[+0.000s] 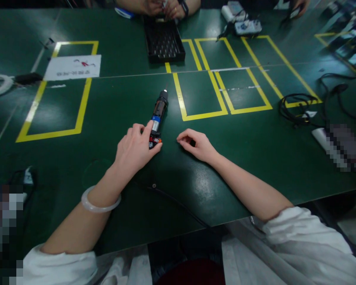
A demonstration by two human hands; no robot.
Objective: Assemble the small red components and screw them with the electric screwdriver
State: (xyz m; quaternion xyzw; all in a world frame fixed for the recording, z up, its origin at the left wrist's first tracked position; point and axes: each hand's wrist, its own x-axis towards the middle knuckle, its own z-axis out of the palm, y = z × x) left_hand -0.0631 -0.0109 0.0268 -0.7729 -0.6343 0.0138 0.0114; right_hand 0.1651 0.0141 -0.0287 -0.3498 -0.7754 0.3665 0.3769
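Note:
A black electric screwdriver (pixel 159 113) with a blue band lies on the green table (pixel 240 158), its tip pointing away from me. My left hand (pixel 135 148) rests on its near end, fingers curled round the red and black base, index finger along the body. My right hand (pixel 195 144) lies on the table a short way to the right, fingers loosely curled inward, with nothing visible in them. A pale bangle (pixel 99 204) circles my left wrist.
Yellow tape boxes (pixel 225 79) mark the table. A black tray (pixel 163 41) stands at the far side before another person's hands (pixel 163 7). Coiled black cables (pixel 296 107) lie right, a white label (pixel 72 67) far left, and a thin cable (pixel 178 204) runs near me.

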